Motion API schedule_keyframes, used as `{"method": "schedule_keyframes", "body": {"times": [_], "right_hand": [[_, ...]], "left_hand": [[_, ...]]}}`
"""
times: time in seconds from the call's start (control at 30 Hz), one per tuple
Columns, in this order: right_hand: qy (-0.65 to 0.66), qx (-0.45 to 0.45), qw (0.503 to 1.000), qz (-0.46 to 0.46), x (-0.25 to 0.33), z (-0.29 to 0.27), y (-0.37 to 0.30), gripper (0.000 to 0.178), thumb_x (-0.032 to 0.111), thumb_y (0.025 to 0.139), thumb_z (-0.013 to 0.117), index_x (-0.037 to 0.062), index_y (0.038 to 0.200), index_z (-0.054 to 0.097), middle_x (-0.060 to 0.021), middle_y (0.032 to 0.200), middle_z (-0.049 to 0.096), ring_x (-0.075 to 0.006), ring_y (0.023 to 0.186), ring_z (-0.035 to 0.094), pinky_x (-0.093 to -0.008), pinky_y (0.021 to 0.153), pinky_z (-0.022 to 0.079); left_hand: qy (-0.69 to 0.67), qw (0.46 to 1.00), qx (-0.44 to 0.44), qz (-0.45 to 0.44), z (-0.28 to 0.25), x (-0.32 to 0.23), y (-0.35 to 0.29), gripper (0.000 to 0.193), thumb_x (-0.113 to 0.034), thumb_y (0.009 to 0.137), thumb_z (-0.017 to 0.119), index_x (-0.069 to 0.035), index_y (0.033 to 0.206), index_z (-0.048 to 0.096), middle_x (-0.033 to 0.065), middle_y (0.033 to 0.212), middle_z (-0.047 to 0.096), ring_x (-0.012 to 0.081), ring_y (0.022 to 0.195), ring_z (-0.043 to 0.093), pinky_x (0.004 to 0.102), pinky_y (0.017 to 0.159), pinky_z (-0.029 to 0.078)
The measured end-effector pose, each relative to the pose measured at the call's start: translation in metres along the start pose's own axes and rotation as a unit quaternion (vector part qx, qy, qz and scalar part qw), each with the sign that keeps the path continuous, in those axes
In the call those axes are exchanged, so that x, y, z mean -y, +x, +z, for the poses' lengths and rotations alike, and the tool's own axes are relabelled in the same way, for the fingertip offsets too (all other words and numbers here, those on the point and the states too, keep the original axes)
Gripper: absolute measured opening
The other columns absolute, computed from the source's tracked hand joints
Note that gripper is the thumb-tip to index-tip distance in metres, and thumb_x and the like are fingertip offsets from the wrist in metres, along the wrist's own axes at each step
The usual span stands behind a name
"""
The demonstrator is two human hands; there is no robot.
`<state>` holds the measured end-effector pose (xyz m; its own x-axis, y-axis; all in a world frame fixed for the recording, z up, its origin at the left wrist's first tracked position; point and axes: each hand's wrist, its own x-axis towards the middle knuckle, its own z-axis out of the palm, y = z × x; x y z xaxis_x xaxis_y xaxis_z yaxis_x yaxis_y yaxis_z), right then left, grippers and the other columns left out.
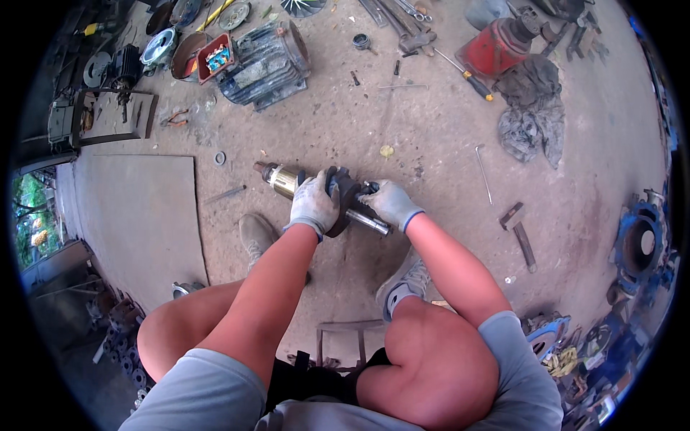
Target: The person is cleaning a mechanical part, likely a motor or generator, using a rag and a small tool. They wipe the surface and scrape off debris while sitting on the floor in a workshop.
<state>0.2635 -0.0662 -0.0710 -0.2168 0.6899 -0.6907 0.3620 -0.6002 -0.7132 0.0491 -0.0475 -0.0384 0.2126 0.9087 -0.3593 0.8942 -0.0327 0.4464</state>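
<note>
A motor rotor (284, 182) with a brass-coloured body lies at a slant on the floor in front of me, between my feet. Its bright steel shaft (371, 223) points to the lower right. Around the shaft sits a dark round end cover (347, 194). My gloved left hand (315, 202) is closed over the cover's left side, fingers curled at its top edge. On the cover's right side, my gloved right hand (392, 204) pinches at something small and dark; fingers and glove mostly hide it.
Beyond lie a finned motor housing (266, 65), pliers (176, 118) and a metal ring (220, 157). To the right are a hammer (520, 237), a thin rod (483, 174), a screwdriver (467, 75), a dark rag (532, 108) and a red jack (496, 47). A flat sheet (144, 215) lies left.
</note>
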Motion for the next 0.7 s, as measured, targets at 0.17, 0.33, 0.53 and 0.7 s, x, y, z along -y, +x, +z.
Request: {"method": "schedule_keyframes", "body": {"times": [0.17,0.33,0.53,0.7], "right_hand": [[0.001,-0.006,1.000,-0.029,-0.005,0.001,-0.003,0.021,0.009,0.092,0.075,0.0028,0.111,0.078,-0.0093,0.097,0.081,-0.0187,0.086,0.074,-0.0361,0.081,0.057],[0.015,-0.003,0.999,-0.041,-0.016,0.000,-0.004,0.026,0.023,0.089,0.078,0.0059,0.109,0.080,-0.0169,0.098,0.081,-0.0298,0.090,0.078,-0.0411,0.083,0.058],[-0.025,0.013,0.999,-0.031,0.012,-0.006,-0.012,0.028,0.026,0.089,0.080,0.0060,0.109,0.080,-0.0167,0.101,0.081,-0.0296,0.092,0.077,-0.0402,0.085,0.057],[-0.075,0.047,0.995,-0.040,-0.007,-0.028,0.000,0.027,0.027,0.089,0.081,0.0046,0.105,0.079,-0.0169,0.098,0.080,-0.0309,0.091,0.077,-0.0405,0.085,0.057]], "left_hand": [[0.005,1.000,0.003,0.008,-0.001,-0.002,-0.001,0.046,-0.019,0.101,0.059,-0.008,0.145,0.058,0.0259,0.116,0.074,0.0439,0.118,0.068,0.0523,0.119,0.042],[0.005,1.000,0.005,0.006,-0.006,-0.006,-0.001,0.046,-0.020,0.101,0.059,-0.008,0.146,0.057,0.0257,0.117,0.074,0.0435,0.119,0.067,0.0517,0.118,0.043],[0.016,1.000,0.008,0.006,-0.005,0.000,-0.001,0.047,-0.020,0.101,0.059,-0.008,0.146,0.057,0.0265,0.119,0.073,0.0441,0.119,0.067,0.0516,0.117,0.044],[-0.037,0.999,0.011,-0.017,-0.008,-0.011,0.000,0.048,-0.021,0.101,0.060,-0.008,0.147,0.057,0.0266,0.118,0.073,0.0440,0.120,0.067,0.0527,0.123,0.038]]}}
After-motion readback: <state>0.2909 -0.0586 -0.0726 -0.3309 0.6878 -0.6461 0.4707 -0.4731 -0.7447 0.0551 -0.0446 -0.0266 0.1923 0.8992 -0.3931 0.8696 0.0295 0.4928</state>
